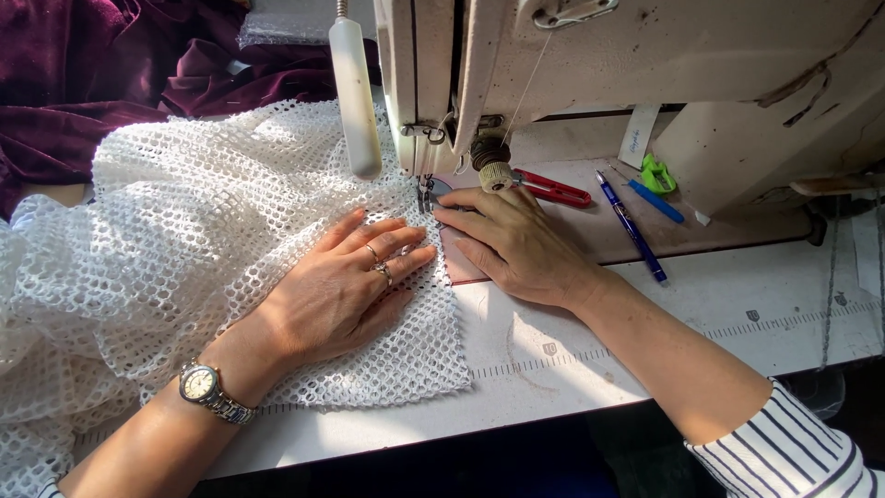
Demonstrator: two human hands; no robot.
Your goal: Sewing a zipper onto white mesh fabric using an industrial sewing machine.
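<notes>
White open-mesh fabric [184, 231] lies spread over the left half of a sewing table [701, 314]. My left hand [346, 286] rests flat on the mesh, fingers apart, with rings on one finger and a wristwatch on the wrist. My right hand [512, 240] presses flat on the fabric edge and a pinkish piece beneath it, fingertips just in front of the needle and presser foot [426, 192] of a cream sewing machine [645, 65].
Red-handled thread snips [553, 191], two blue pens [631, 229], and a green object [656, 175] lie on the machine bed behind my right hand. Dark purple velvet cloth [101, 74] is heaped at the back left. A white lamp tube [355, 97] hangs beside the machine head.
</notes>
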